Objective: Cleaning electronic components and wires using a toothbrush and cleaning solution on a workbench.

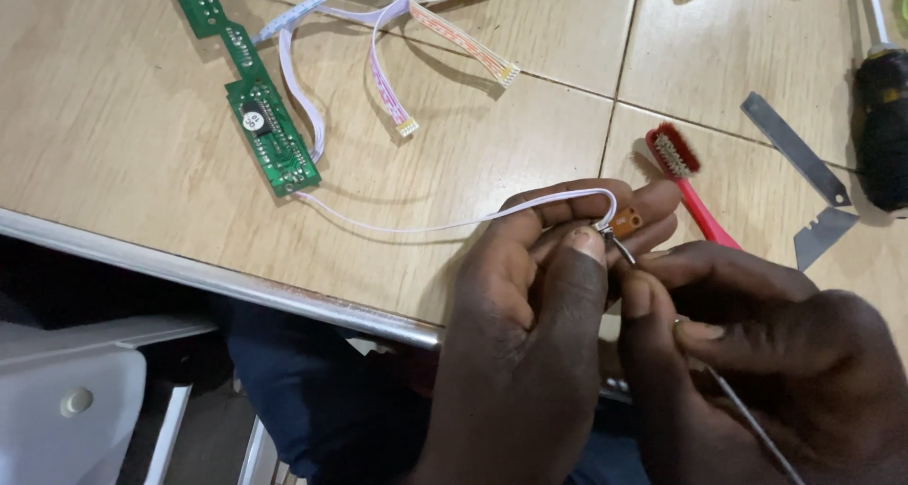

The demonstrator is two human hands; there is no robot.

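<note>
The left hand, nearest, pinches a small orange component on a white wire between closed fingers; the right hand grips a thin metal probe touching it. Steadier work would need a firm pinch. Beyond the fingers, the wood-grain worktop carries a green circuit board and a red toothbrush.

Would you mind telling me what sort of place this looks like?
Probably an electronics repair bench: a green circuit board with ribbon cables lies on the wooden table, beside loose blades and a red toothbrush.
</note>
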